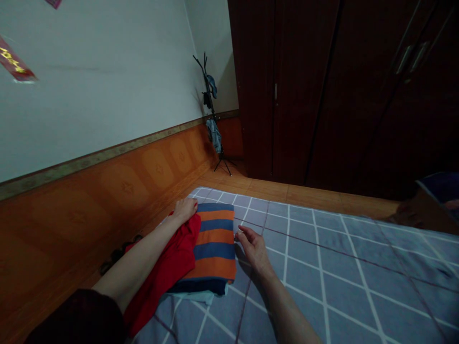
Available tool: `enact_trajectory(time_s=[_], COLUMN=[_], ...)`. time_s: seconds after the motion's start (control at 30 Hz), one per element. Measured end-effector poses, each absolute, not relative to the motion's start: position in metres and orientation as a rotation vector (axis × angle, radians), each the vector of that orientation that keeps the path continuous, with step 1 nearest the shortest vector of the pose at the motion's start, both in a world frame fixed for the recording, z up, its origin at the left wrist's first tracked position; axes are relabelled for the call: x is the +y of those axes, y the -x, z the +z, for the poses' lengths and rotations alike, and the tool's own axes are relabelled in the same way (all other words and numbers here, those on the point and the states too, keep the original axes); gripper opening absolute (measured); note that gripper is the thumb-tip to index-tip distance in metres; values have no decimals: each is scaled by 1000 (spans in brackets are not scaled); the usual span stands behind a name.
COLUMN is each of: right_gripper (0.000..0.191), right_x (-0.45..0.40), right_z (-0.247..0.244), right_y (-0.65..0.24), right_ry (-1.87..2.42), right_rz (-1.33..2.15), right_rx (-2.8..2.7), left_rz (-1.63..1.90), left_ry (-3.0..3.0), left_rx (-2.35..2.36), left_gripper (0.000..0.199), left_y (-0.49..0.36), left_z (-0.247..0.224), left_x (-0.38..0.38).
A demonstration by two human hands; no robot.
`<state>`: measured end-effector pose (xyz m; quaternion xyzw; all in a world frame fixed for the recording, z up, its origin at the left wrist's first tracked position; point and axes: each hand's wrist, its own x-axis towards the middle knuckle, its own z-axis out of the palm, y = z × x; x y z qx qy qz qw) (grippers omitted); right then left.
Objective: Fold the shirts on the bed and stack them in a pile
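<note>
My left hand (185,209) is closed on a red garment (175,258) at the far left corner of a folded stack. The red cloth drapes loosely from there toward my body, partly hidden under my forearm. On top of the stack lies a folded garment with orange and blue stripes (215,243). Beneath it show a dark navy folded piece (201,286) and a pale aqua one (202,297). Just right of the striped garment, my right hand (255,246) hovers close to its edge, fingers loosely curved and apart, holding nothing visible.
The stack rests on a bed with a grey-blue checked cover (304,267). Beyond its far edge stand a coat rack (211,110) with clothes and a dark wardrobe (304,91). An orange-panelled wall (143,172) runs along the left. A cardboard box (430,210) sits far right.
</note>
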<state>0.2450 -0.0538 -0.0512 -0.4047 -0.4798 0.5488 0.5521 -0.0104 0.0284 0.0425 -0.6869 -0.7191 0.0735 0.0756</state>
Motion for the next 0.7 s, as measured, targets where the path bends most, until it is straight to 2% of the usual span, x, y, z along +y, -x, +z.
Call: enact_trajectory(time_s=[0.27, 0.47, 0.7], right_gripper=[48, 46, 44], right_x=[-54, -53, -56], right_z=[-52, -53, -48], right_y=[-247, -245, -245], right_ry=[956, 985, 993], right_rz=[1286, 1277, 1295], right_rx=[-1152, -1143, -1134], left_rz=[28, 73, -20], left_ry=[2136, 2375, 2402], left_rx=[-2038, -1979, -1985], left_gripper=[27, 13, 26], left_y=[5, 10, -1], left_z=[42, 50, 41], left_x=[3, -16, -3])
